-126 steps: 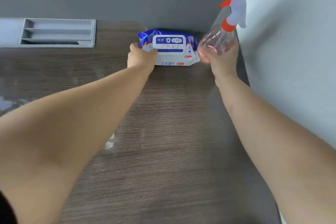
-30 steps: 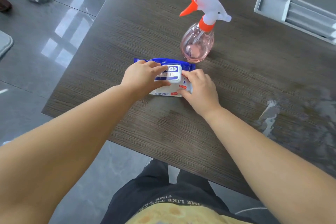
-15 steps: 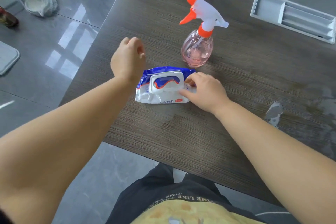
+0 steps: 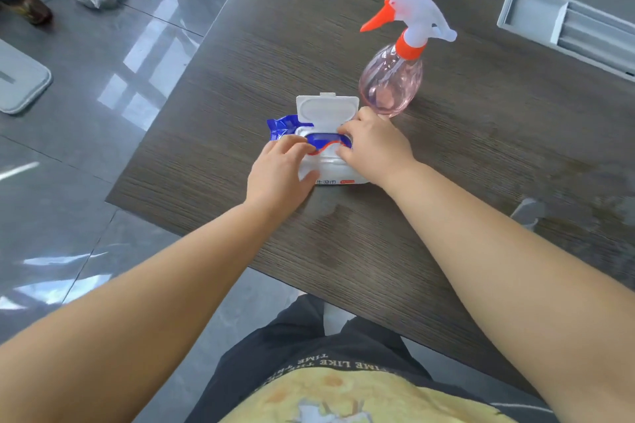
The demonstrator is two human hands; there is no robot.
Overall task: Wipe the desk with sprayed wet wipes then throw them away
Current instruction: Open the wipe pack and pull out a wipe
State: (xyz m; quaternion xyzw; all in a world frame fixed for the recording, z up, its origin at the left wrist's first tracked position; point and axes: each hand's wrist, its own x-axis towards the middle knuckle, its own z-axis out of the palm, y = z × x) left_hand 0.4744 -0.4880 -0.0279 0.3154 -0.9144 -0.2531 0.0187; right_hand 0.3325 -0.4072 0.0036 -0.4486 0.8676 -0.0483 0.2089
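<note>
L hand (image 4: pixel 280 175) fingers pinched at red seal edge in wet wipes pack (image 4: pixel 326 161) opening; R hand (image 4: pixel 372 144) pressed on pack's right end, fingers curled. Lid (image 4: pixel 326 110) flipped up. Pack near desk (image 4: pixel 446 182) left edge; spray bottle (image 4: pixel 391 79) just beyond, upright.

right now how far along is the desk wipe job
Early. Done: the lid of the wipe pack is flipped open. In hand: both hands, left and right, are at its opening; no wipe is out. Left: pulling one, spraying from the bottle, wiping the desk, binning it.
</note>
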